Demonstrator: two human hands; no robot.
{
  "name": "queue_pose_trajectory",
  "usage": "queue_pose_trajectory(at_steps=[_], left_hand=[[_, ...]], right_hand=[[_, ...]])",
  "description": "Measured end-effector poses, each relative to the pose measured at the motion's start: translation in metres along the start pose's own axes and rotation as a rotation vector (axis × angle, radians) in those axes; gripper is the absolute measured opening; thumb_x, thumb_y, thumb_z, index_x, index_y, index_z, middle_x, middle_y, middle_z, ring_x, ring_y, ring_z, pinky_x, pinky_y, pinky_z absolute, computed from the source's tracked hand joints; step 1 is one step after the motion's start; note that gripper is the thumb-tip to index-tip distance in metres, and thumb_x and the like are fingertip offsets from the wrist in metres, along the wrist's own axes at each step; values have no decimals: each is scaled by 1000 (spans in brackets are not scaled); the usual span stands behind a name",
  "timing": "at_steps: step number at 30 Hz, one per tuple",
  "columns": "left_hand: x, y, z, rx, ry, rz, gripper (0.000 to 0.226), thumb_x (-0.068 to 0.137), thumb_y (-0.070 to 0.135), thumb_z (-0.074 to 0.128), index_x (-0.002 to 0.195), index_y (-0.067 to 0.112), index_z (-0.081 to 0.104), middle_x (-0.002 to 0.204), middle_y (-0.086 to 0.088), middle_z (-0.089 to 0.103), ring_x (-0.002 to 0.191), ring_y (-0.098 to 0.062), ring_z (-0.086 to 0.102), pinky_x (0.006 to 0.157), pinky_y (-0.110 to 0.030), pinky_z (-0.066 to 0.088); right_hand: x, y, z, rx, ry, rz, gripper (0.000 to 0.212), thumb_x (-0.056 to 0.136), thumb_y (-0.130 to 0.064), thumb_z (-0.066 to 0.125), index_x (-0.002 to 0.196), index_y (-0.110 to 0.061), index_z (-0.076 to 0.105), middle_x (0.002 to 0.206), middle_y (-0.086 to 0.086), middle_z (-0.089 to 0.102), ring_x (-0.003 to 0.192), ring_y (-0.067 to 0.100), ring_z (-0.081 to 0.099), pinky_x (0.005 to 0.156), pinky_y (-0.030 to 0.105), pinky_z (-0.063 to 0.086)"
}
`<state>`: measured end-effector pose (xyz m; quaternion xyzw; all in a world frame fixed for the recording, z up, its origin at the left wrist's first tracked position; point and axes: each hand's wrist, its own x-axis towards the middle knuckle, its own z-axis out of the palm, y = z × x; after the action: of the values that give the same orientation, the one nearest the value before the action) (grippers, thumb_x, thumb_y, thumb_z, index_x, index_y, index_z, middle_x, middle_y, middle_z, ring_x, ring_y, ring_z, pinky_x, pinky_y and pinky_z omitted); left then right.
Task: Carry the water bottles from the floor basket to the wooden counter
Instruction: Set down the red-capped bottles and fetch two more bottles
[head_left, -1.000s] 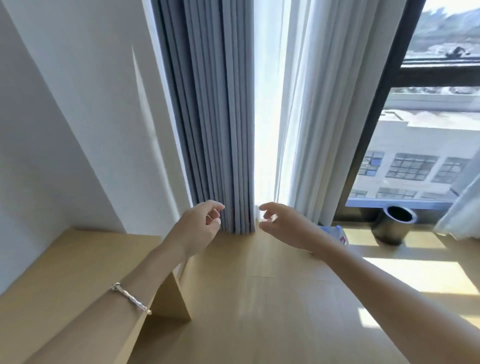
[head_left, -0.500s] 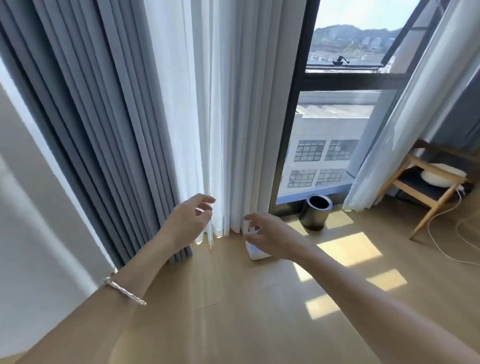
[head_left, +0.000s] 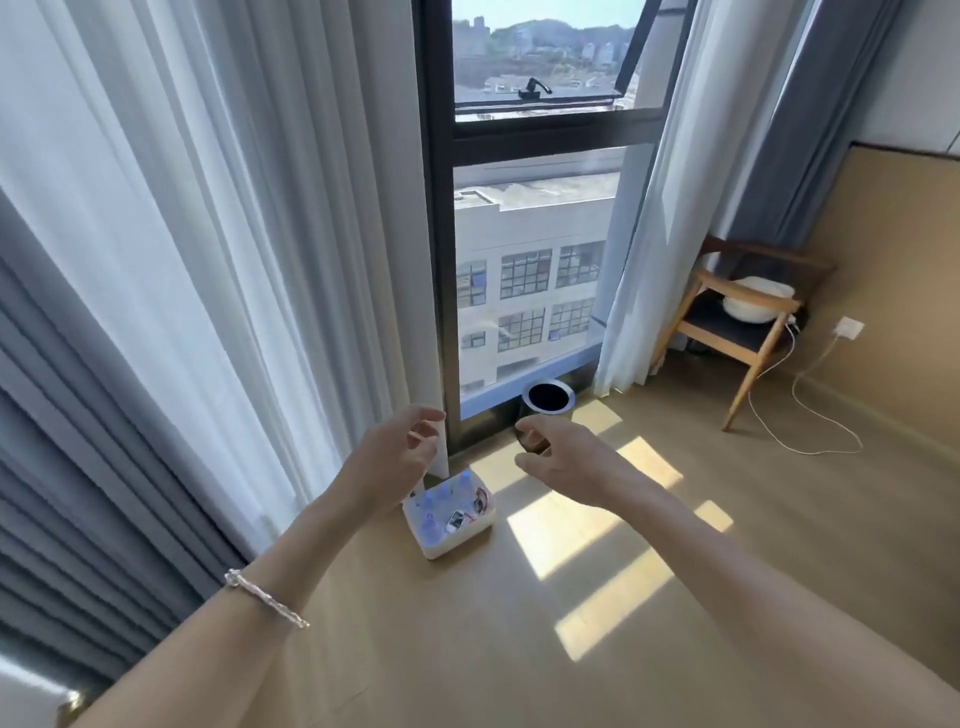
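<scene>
**Empty hands raised above a basket of water bottles on the floor**

At far left hang grey curtains, then sheer white curtains reaching the wooden floor. The left arm stretches forward from the lower left, a thin silver bracelet around the wrist. The left hand is raised with fingers loosely spread and curled, holding nothing. Just below it in the picture, a white floor basket stands on the floor at the foot of the white curtains. Inside it stand several clear water bottles with blue caps, upright and close together, beside small red-and-white packets that are too small to make out. To the right, the right hand is also open and empty, fingers relaxed, palm turned down. Beyond it a dark round bin stands against a tall black-framed window. Bright patches of sunlight lie across the floor. At far right a wooden chair holds a white cushion, and a white cable trails from a wall socket.
</scene>
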<state>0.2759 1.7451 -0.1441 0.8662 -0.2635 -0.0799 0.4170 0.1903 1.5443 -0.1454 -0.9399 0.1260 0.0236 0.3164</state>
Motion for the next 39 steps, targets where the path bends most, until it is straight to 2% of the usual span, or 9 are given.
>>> queue_pose_trajectory(at_steps=[4,7,12,18,23,27,30,33,39], left_hand=[[62,14,18,26,10,-38,29,97,15,49,125,19,57,105,5,60,96,-10,57,69,-7,41],[94,17,33,26,43,-72,28,97,16,49,125,18,56,105,4,60,97,-11,57,70,-11,42],[124,5,45,37,42,-178,28,97,15,48,124,19,56,107,3,61,95,-11,58,67,-9,42],[169,-22,38,22,73,-249,27,97,17,49,123,21,57,107,4,61,97,-11,59,76,-17,45],[228,-40,34,4,65,-230,29,98,17,49,126,18,55,107,5,59,101,-11,57,80,-17,42],[289,-58,27,8,17,-188,31,98,16,49,129,15,53,107,5,58,101,-10,55,77,-11,40],[336,-74,17,9,-24,-180,32,98,16,49,130,15,53,108,5,58,102,-11,56,84,-16,41],[377,-93,11,-4,-27,-178,32,98,16,49,130,14,52,108,3,58,104,-13,57,85,-18,41],[419,-124,17,-26,-64,-281,30,98,18,49,128,16,53,110,2,60,105,-15,58,86,-20,42]], right_hand=[[56,33,-34,19,-44,1,49,93,-29,57,139,-19,44,117,-3,56,103,10,51,89,25,44],[99,54,-53,28,-76,-3,45,93,-30,56,136,-19,47,109,-7,52,104,12,53,91,28,45],[153,72,-46,22,-173,-25,48,93,-31,58,138,-21,46,121,-3,55,108,11,51,93,27,44],[218,62,-35,35,-258,-88,50,93,-30,57,140,-21,43,129,-1,56,103,8,51,82,21,41],[275,50,-40,10,-261,-148,47,95,-29,54,140,-20,43,131,-1,54,100,7,51,73,16,39],[328,48,-51,9,-249,-114,46,96,-29,53,140,-19,44,130,0,54,102,9,52,80,20,40],[372,45,-55,-35,-261,-67,46,95,-31,53,139,-20,43,130,-1,53,103,11,53,80,21,42],[413,44,-50,-22,-259,-23,45,96,-30,52,139,-20,44,129,-2,53,101,10,52,72,16,41],[471,40,-39,-71,-324,-48,44,95,-30,51,137,-21,45,128,-1,55,109,16,55,89,28,47]])
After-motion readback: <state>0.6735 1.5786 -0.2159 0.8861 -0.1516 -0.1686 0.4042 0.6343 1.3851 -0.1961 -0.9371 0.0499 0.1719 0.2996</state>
